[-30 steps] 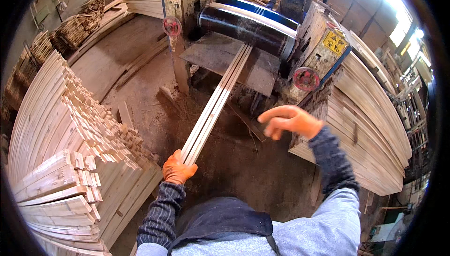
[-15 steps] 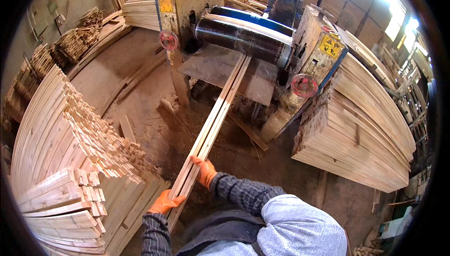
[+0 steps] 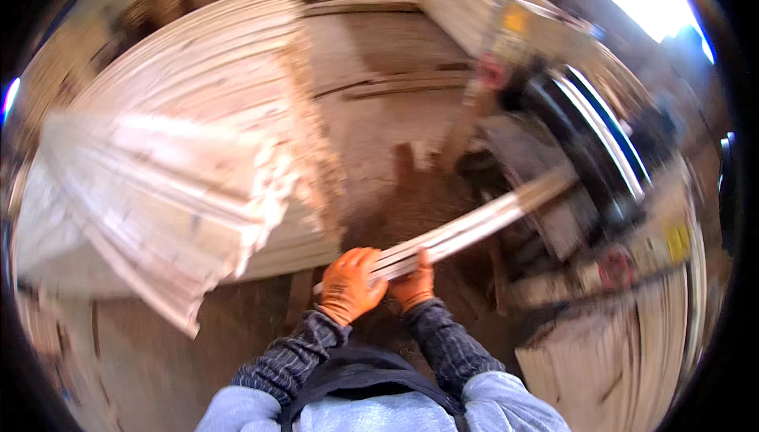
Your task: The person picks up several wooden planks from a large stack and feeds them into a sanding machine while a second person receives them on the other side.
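Note:
Two long, pale wooden strips [image 3: 466, 228] lie side by side and slope up to the right. Their far ends meet the machine's dark roller [image 3: 569, 143]; the exact point of contact is blurred. My left hand [image 3: 349, 286], in an orange glove, is closed over the near end of the strips. Close beside it, my right hand [image 3: 413, 282], also gloved in orange, is closed around them from the near side, thumb on top. Part of its fingers is hidden beneath the wood.
A tall stack of planks [image 3: 190, 139] fans out at the left, its ragged ends toward me. More boards [image 3: 609, 361] are piled at the lower right, beside the machine frame [image 3: 624, 266] with its red handwheel. Loose strips lie on the floor beyond.
My view has swung left, so the machine now appears at the right. The strips show a shorter length before the roller. My hands have come close together at their near end.

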`<state>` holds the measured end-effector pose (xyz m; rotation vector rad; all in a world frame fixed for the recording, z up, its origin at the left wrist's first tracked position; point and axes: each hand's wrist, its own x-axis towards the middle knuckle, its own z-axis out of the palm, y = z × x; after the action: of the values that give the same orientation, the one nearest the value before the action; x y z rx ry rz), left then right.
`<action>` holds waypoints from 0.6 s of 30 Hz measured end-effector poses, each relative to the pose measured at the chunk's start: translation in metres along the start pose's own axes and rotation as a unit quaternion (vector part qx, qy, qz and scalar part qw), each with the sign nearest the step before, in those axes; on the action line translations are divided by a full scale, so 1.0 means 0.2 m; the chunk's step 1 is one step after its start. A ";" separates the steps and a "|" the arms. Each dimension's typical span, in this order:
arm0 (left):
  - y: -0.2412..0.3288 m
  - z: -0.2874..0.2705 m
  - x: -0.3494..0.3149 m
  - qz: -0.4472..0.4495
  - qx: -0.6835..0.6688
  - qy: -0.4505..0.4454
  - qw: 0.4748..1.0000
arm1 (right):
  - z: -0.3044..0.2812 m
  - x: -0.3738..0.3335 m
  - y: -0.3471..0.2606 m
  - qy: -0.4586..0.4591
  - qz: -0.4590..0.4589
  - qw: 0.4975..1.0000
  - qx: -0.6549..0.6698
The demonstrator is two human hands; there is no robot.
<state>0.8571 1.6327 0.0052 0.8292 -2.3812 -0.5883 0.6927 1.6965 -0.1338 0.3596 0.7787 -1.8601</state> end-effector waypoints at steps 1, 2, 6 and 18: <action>0.02 -0.09 -0.06 -0.004 -0.017 0.040 0.999 | 0.02 -0.03 -0.04 -0.016 0.012 0.999 -0.027; 0.01 -0.16 -0.14 0.000 -0.033 0.077 0.996 | 0.04 -0.03 -0.11 -0.027 -0.020 0.997 -0.063; -0.12 -0.30 -0.62 -0.126 -0.094 0.097 0.983 | -0.13 0.14 -0.48 0.003 -0.017 0.998 -0.065; -0.93 -1.40 -1.31 -0.418 -0.470 0.338 0.700 | 0.33 -0.74 0.63 -0.188 0.230 0.932 -0.208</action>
<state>1.2815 1.6128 0.0225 1.2598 -0.7023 -1.3746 0.8757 1.7266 -0.0434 -0.0864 0.7238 -1.2313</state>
